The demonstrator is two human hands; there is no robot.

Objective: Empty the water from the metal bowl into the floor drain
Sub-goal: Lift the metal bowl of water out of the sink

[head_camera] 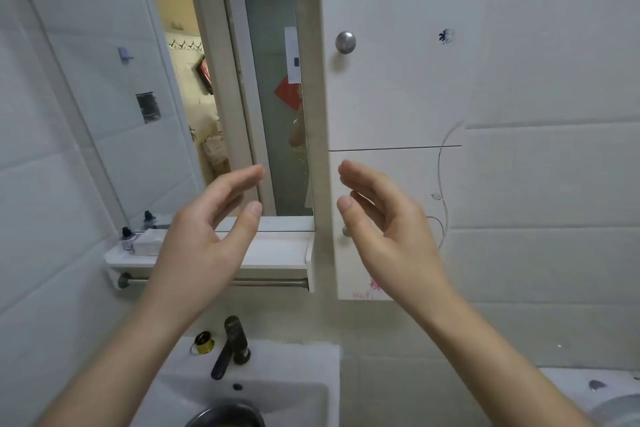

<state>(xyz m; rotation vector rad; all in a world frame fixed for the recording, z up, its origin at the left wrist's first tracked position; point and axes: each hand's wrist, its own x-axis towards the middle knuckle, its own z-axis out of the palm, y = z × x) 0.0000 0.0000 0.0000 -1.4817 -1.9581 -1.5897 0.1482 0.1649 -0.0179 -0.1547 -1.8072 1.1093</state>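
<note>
Status: both hands raised in front of the wall, palms facing each other, well above the sink (277, 388). Left hand (207, 232) and right hand (388, 218): fingers spread wide and relaxed, holding nothing. Metal bowl (225, 417) sits in the sink basin at the bottom edge of view, directly below the tap (230, 347); only its rim arc shows, so water level can't be judged. Floor drain: not in view.

Step in hand (est.): reach down and take the bowl.

Procedure, recommended:
1. Lower both hands to the rim, one per side, approx. opposite each other.
2. Grip w/ thumbs over the rim, fingers under the wall.
3. Lift level; clear the tap spout before moving out, since it hangs right over the bowl.
4. Carry low and slow to limit slosh; locate the drain before tilting.

Count, as visible:
- hands: 2
- bowl: 1
- tap: 1
- sink: 1
- small dark-capped bottle (127, 238) on the shelf (277, 255): 1 (second one seen is its mirror image)
- cupboard knobs (345, 42): 2, lower one partly hidden behind the right hand
- towel rail under the shelf: 1
</note>
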